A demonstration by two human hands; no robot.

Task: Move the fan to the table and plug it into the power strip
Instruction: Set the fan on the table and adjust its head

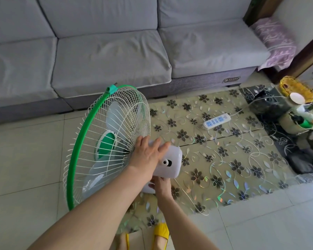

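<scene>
A fan point(105, 141) with a white wire cage, green rim and pale blades hangs above the near left corner of the glass table point(233, 177), facing left. My left hand point(146, 156) lies over the top of its white motor housing point(172, 165). My right hand point(161, 184) grips the fan from below, under the housing. A white power strip point(217, 121) lies on the flower-patterned table top, to the far right of the fan, its cord running right. The fan's plug is hidden.
A grey sofa point(107, 56) runs along the far side. At the table's right end stand a yellow wire basket point(298, 91), a black bag point(267, 103) and a holder with bottles point(300, 120). Tiled floor point(25, 159) lies to the left. My yellow slippers point(161, 233) show below.
</scene>
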